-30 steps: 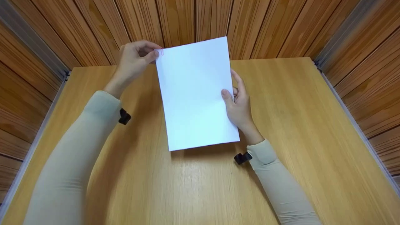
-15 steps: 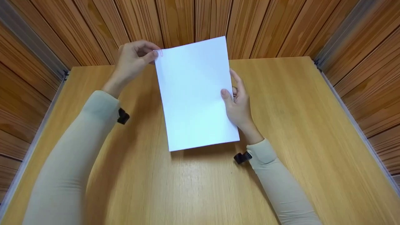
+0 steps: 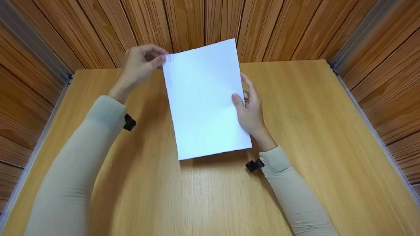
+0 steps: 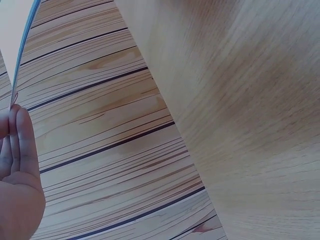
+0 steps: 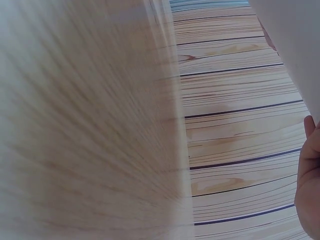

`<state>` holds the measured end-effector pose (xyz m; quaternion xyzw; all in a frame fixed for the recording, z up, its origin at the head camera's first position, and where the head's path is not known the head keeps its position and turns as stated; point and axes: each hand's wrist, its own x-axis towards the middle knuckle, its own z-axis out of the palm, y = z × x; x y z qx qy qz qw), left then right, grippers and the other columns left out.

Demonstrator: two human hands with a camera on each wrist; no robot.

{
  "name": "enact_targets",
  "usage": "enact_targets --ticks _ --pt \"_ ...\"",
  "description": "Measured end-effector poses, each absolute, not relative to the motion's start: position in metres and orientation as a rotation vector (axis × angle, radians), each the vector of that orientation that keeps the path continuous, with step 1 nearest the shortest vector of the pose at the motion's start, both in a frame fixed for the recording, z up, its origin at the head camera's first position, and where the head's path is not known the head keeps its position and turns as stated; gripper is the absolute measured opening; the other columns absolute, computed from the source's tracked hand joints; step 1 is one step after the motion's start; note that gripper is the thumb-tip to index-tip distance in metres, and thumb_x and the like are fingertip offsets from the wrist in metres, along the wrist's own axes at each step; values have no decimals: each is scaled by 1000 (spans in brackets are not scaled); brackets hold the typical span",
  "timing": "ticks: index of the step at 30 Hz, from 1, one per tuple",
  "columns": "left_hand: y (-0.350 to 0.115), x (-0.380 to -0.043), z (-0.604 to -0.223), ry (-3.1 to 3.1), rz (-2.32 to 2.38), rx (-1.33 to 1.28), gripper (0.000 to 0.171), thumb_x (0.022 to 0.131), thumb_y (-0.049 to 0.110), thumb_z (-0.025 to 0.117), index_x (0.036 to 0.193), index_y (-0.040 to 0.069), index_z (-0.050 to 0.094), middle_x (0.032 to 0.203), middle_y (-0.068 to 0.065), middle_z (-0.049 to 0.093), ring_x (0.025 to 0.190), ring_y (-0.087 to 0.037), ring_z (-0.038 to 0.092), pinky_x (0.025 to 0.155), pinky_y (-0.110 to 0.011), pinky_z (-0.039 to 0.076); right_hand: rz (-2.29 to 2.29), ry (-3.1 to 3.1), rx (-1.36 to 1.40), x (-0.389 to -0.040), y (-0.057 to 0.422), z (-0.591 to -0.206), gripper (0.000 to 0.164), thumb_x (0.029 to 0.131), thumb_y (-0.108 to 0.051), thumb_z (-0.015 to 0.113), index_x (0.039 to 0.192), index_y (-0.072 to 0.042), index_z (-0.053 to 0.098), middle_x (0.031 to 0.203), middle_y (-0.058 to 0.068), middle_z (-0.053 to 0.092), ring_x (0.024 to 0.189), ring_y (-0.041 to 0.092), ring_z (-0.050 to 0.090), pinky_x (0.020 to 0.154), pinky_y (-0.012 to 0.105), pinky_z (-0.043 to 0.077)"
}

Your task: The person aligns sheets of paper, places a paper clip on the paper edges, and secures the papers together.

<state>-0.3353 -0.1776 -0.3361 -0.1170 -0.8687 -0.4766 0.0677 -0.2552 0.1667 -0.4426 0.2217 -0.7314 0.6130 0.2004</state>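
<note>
A white stack of paper (image 3: 206,101), blank on the side facing me, is held up above the table, slightly tilted. At its upper left corner sits a pink paper clip (image 3: 169,58) on the top edge. My left hand (image 3: 139,64) pinches that corner between thumb and fingers, right beside the clip. My right hand (image 3: 252,109) grips the right edge, thumb on the front and fingers behind, partly hidden. In the left wrist view the stack (image 4: 22,45) shows edge-on above the left hand (image 4: 20,170). The right wrist view has the right hand (image 5: 310,180) at the paper's edge.
Below the paper spreads a light wooden table (image 3: 210,196). Wood-plank walls (image 3: 187,23) stand behind it and on both sides, with metal strips (image 3: 377,127) along the side edges. A small black camera (image 3: 130,122) sits at each wrist.
The paper's top edge has dipped slightly and bends more near the clipped corner. My left hand has moved down a little with it; the right hand stays nearly still.
</note>
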Motion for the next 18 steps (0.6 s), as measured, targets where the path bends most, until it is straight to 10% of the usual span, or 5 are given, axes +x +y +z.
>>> enact_targets --ticks 7,18 --pt "-178 -337 -340 -2617 -1463 -312 19 104 29 71 116 17 80 105 -4 76 98 -26 71 85 -30 56 1717 -2031 641 -255 165 -443 62 109 -10 61 164 -4 33 87 11 69 57 14 45 51 23 39" --pt "-176 -335 -341 -2597 -1496 -297 18 104 28 71 114 17 80 106 -3 75 97 -22 71 86 -29 57 1725 -2034 626 -255 167 -443 62 109 -8 60 164 -6 34 117 14 74 72 19 63 57 24 48"
